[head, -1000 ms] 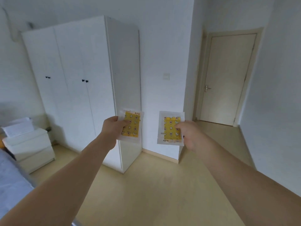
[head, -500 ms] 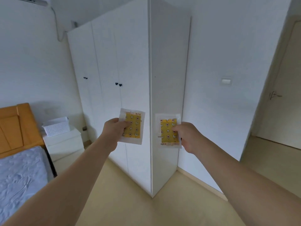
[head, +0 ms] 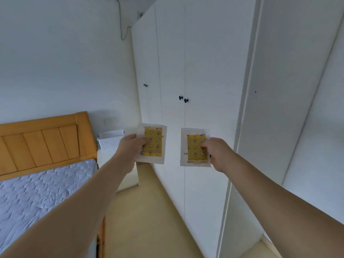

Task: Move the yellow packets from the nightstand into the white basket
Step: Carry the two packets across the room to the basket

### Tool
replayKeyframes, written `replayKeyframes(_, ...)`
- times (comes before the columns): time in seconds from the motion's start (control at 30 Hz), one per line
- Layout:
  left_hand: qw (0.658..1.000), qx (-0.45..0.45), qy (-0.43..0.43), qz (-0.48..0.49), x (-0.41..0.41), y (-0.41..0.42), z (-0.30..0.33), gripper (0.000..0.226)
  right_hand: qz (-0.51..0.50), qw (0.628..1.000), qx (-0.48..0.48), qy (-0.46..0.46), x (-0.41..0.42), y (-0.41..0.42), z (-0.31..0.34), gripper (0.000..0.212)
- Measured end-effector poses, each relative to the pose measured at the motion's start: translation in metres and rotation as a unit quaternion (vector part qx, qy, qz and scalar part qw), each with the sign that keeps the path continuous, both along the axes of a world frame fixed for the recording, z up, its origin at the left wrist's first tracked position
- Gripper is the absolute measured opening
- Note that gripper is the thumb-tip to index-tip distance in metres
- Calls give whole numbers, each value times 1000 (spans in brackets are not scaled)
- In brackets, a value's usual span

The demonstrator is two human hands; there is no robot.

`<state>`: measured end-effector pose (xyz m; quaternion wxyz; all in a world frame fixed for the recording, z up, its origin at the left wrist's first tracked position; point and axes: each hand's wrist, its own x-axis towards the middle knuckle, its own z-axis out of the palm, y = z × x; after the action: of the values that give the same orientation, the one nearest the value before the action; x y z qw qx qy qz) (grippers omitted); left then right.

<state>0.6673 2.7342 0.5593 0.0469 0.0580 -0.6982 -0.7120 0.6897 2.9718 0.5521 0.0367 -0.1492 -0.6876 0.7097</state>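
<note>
L hand [head: 130,148] fingers [head: 146,142] are pinching the left packet [head: 153,144] — thumb lying across the yellow front, other fingers hidden behind, so can't tell how they're curled. R hand [head: 216,153] fingers [head: 204,145] are pinching the right packet [head: 195,148] at its right edge, same kind of grip, thumb on front, rest out of sight behind.

Both packets are being held up in the air at arm's length, faces toward the camera, side by side w/ a clear gap between them, not touching. Each is a flat clear-edged sachet w/ a yellow printed panel; long axis is running roughly vertical, the left one tilting slightly, top leaning right. Short edges are pointing up and down.

Key relation: white basket [head: 110,140] is sitting on the nightstand [head: 104,157], which serves as the table here, to the left of and beyond the L hand — L hand is partly overlapping its right end in view, so the L hand is the nearer one; R hand is well apart from it, on the wardrobe [head: 186,71] side. Basket opening is facing up, its long axis running left-right in view.

Judgement: next move is needing both packets going left and forward, then down into the opening — likely L first, laid flat or dropped short-edge first. R arm is having to cross further.

Bed [head: 37,187] w/ wooden headboard [head: 42,140] is lying left of the nightstand.
</note>
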Motion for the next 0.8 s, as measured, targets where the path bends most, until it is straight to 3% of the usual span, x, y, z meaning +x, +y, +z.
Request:
replayKeyframes(0.3,994,24,-22,107,-204,-111,-32,18,117,993,2,-11,-250,-108,-28,23)
replayKeyframes(0.4,992,27,-27,124,-282,-147,-31,11,131,991,13,-15,-333,-142,-25,21)
replayKeyframes(0.57,988,43,-36,144,-411,-196,-21,24,143,989,21,2,-466,-188,-3,22)
replayKeyframes(0.8,985,33,-68,157,-564,-229,-41,18,178,983,-33,-22,-630,-241,-21,24)
